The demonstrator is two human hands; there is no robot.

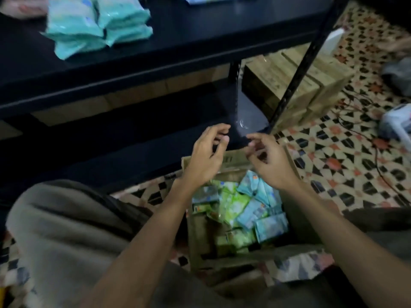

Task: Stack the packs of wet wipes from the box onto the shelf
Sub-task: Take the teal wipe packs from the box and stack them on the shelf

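Hovering empty, half-curled: left grip (205,155), right grip (270,162) | packs (242,207) green-blue, jumbled in box (200,232)

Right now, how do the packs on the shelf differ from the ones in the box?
The shelf packs are all teal and lie flat in neat low stacks; the box packs mix green and blue and sit jumbled, many tilted. Both lots are soft plastic packs, and neither hand touches any.

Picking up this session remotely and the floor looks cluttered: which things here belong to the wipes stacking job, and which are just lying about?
Part of the job:
- open cardboard box with loose wipe packs
- teal packs already stacked on the black shelf
- left hand and right hand, both empty over the box

Lying about:
- closed cartons behind the shelf post
- cables on the patterned floor
- white container at the right edge
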